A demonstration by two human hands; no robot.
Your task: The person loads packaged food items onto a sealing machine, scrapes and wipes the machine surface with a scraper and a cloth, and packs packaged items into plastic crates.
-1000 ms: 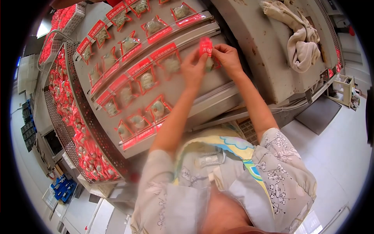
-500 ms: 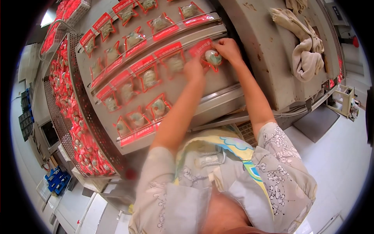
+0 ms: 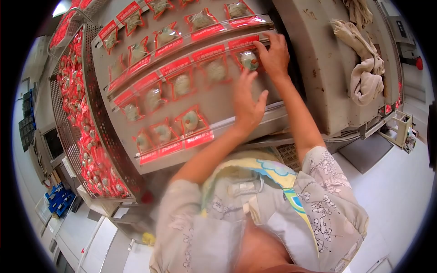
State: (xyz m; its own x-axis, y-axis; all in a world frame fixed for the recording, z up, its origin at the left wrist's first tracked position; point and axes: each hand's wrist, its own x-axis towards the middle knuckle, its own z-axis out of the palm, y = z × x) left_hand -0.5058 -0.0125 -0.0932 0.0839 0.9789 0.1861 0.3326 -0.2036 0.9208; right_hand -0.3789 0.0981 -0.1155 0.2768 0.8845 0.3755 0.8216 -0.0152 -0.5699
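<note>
Clear food packets with red printed strips lie in rows on a metal plate, each with pale, greenish contents. One packet (image 3: 248, 60) lies at the right end of the middle row, its red strip along the metal bar. My right hand (image 3: 275, 57) is at this packet's upper right corner, fingers apart, the thumb at the strip's edge. Just below the packet is my left hand (image 3: 249, 105), open, slightly blurred, its fingertips near the packet's lower edge. Another packet (image 3: 215, 70) lies left of it. Three packets, including one packet (image 3: 190, 121), lie at the left of the front row.
A perforated metal bin (image 3: 105, 123) full of red packets stands along the left. To the right is a stained metal housing (image 3: 314, 59) with crumpled cloth gloves (image 3: 364, 68) on top. White crates (image 3: 68, 34) of packets stand at the far left.
The packet in my hands now lies flat at the right end of the middle row. My left hand has come off it and moved down and right; my right hand has opened.
</note>
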